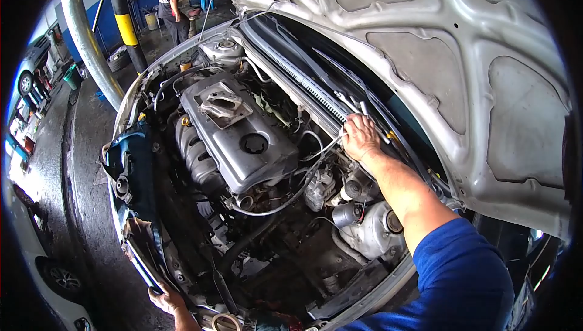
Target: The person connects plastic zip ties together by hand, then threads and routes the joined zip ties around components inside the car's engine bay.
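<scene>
Beneath a car's raised hood (pixel 486 112), the fingers of a right hand (pixel 361 135) are bending close together over the cowl edge (pixel 285 79), beside slim metal rods (pixel 355 101); whether they are clamping anything is impossible to tell. The bare forearm is reaching from a blue sleeve (pixel 461 267). At the car's front edge (pixel 141 270), a left hand (pixel 167 299) is touching the bodywork, thumb apart from the fingers, its full grip not showing. Between the hands, a gray engine cover (pixel 212 126) is spanning the engine bay, with a metal plate (pixel 226 107) lying on top, well apart from both hands. A pale reservoir (pixel 375 237) is sitting below the right forearm, and a tan ring (pixel 214 324) is lying near the left wrist. Farther out, a person (pixel 170 3) in dark clothing is standing beyond a yellow-and-black pole (pixel 126 24), while white cars (pixel 30 234) are lining the floor at left.
</scene>
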A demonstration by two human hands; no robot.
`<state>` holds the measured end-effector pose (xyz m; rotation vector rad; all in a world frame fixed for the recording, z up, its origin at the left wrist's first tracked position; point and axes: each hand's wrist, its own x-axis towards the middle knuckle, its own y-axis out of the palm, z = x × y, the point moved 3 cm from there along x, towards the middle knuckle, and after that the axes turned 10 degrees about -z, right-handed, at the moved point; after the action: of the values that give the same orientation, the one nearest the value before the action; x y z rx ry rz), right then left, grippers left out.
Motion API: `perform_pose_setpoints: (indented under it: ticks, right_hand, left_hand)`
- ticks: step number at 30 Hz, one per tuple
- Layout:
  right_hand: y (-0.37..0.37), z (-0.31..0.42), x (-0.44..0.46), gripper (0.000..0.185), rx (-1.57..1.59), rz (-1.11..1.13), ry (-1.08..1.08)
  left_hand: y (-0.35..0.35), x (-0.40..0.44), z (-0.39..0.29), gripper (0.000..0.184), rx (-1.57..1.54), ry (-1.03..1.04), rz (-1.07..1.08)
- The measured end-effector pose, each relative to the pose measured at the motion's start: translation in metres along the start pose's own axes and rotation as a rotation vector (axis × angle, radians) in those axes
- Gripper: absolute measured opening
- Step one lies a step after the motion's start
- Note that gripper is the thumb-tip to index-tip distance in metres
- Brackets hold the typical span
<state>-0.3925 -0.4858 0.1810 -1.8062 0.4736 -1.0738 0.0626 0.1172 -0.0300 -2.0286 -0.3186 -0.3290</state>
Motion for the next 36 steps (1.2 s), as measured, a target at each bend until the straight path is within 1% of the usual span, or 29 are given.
perform_pose_setpoints:
  ticks: [3, 6, 21, 23, 26, 36]
  right_hand:
    - [0.0002, 0.0005, 0.0006, 0.033, -0.007, 0.019, 0.007]
    - [-0.0011, 0.0009, 0.0006, 0.033, -0.005, 0.034, 0.016]
    - [-0.0048, 0.0028, 0.0009, 0.032, -0.008, 0.022, 0.015]
    - [-0.0051, 0.0029, 0.0012, 0.033, -0.012, 0.02, 0.016]
    - [-0.0055, 0.0031, 0.0012, 0.032, -0.006, 0.042, 0.028]
    - [-0.0034, 0.0026, 0.0004, 0.031, 0.005, 0.014, 0.033]
  left_hand:
    - [0.0002, -0.0001, -0.0002, 0.076, 0.001, -0.016, 0.02]
    - [0.0021, 0.0003, 0.0025, 0.081, 0.026, 0.023, -0.029]
    - [-0.0008, -0.0014, -0.0014, 0.079, 0.005, 0.007, -0.023]
    - [-0.0009, -0.0017, -0.0024, 0.075, -0.016, -0.026, 0.002]
    - [-0.0023, -0.0013, -0.0039, 0.076, -0.011, -0.01, -0.004]
    - [-0.0012, -0.0004, -0.0019, 0.076, -0.014, -0.022, -0.001]
